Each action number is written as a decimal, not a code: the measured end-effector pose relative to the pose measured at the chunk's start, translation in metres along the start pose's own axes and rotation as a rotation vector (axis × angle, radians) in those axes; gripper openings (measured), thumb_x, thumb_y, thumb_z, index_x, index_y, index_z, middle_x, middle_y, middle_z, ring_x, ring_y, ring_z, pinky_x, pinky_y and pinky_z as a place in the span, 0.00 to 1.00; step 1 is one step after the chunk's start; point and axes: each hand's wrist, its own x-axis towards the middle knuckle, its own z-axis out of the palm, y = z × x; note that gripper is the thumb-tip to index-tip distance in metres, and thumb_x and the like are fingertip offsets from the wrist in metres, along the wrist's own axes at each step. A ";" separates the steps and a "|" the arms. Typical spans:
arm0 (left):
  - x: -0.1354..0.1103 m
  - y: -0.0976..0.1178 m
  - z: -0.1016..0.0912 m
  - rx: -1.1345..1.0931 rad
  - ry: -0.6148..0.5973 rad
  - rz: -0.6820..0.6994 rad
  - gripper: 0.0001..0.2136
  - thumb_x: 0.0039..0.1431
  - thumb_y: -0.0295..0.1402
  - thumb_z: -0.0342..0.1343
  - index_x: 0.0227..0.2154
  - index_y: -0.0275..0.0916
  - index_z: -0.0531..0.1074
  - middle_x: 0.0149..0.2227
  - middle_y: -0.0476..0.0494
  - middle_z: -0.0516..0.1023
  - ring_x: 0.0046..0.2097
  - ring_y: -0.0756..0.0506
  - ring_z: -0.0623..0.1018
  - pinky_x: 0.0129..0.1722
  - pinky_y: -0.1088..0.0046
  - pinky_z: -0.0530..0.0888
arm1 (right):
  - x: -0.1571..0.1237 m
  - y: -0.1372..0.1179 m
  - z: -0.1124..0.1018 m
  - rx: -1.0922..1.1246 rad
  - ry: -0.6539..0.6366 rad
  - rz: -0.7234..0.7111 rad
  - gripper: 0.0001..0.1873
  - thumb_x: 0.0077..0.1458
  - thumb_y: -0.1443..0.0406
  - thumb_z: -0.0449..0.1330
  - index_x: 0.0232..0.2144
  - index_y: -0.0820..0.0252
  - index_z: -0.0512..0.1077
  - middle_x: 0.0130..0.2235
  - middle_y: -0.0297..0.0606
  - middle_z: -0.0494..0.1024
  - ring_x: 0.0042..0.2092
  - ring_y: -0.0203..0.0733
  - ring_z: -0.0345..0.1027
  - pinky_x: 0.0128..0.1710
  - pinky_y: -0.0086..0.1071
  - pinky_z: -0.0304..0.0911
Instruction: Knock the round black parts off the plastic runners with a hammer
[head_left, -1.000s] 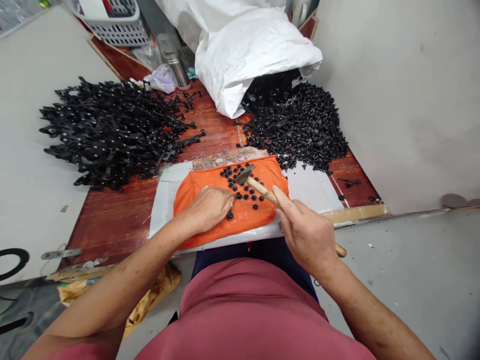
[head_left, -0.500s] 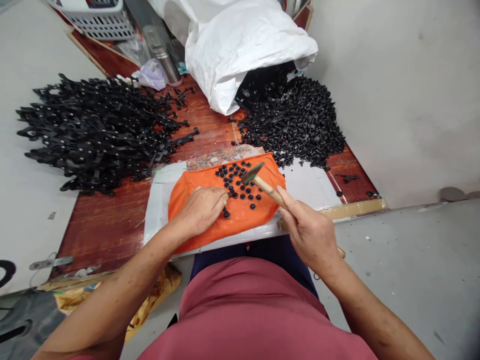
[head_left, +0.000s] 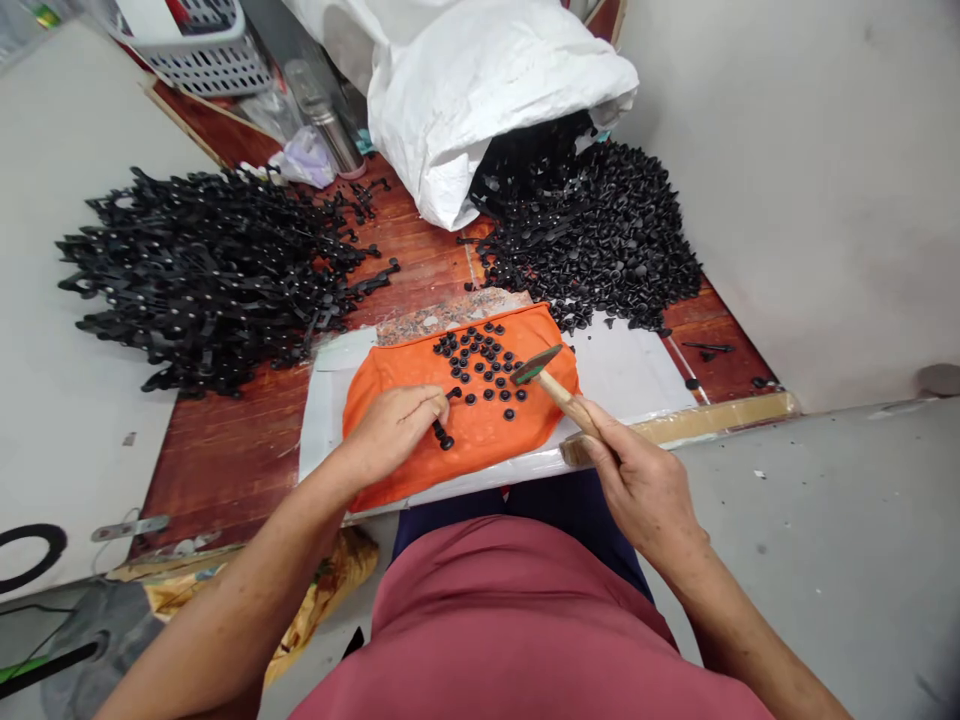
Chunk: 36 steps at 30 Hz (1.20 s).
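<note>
My right hand is closed around the wooden handle of a hammer. Its greenish metal head hovers over the right part of an orange cloth. On the cloth's left side, my left hand pinches a small black plastic piece, whose knobbed ends stick out past the fingertips; the fingers hide its middle. Several round black caps lie scattered on the cloth between the two hands. Beneath the cloth is a white board, with a speckled stone slab showing along its far edge.
A large heap of black strap-like pieces covers the table's left side. Behind the cloth, a white sack spills small black parts to the right. A steel flask and a grey basket stand at the back left.
The hammer has shifted right and slightly down, away from the middle of the caps. My left hand has drawn a little left, and more of the black piece shows at its fingertips.
</note>
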 end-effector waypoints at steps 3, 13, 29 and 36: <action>-0.012 0.000 -0.001 -0.285 0.031 -0.062 0.16 0.63 0.40 0.43 0.23 0.40 0.67 0.25 0.47 0.69 0.29 0.47 0.67 0.32 0.70 0.65 | 0.010 0.012 -0.004 -0.244 0.088 0.049 0.22 0.71 0.60 0.51 0.63 0.55 0.71 0.42 0.41 0.80 0.38 0.44 0.74 0.30 0.34 0.62; -0.022 0.004 0.002 -1.369 -0.287 -0.251 0.19 0.60 0.39 0.53 0.18 0.40 0.53 0.18 0.56 0.45 0.20 0.53 0.47 0.20 0.76 0.54 | 0.038 0.030 0.005 -0.544 0.269 -0.040 0.18 0.67 0.60 0.57 0.54 0.59 0.77 0.49 0.49 0.77 0.48 0.54 0.64 0.48 0.46 0.55; -0.031 -0.014 0.006 -0.462 0.184 -0.109 0.16 0.66 0.43 0.47 0.27 0.39 0.69 0.27 0.47 0.68 0.31 0.47 0.68 0.32 0.71 0.65 | 0.070 -0.062 0.046 -0.179 0.108 -0.361 0.11 0.66 0.65 0.59 0.38 0.51 0.83 0.60 0.41 0.76 0.64 0.54 0.61 0.70 0.62 0.38; -0.016 -0.005 0.004 0.046 0.144 -0.039 0.17 0.69 0.39 0.43 0.27 0.40 0.68 0.29 0.48 0.76 0.33 0.46 0.74 0.36 0.70 0.65 | 0.086 -0.075 0.067 -0.175 0.058 -0.406 0.11 0.66 0.62 0.60 0.38 0.53 0.84 0.62 0.43 0.76 0.65 0.56 0.60 0.70 0.67 0.33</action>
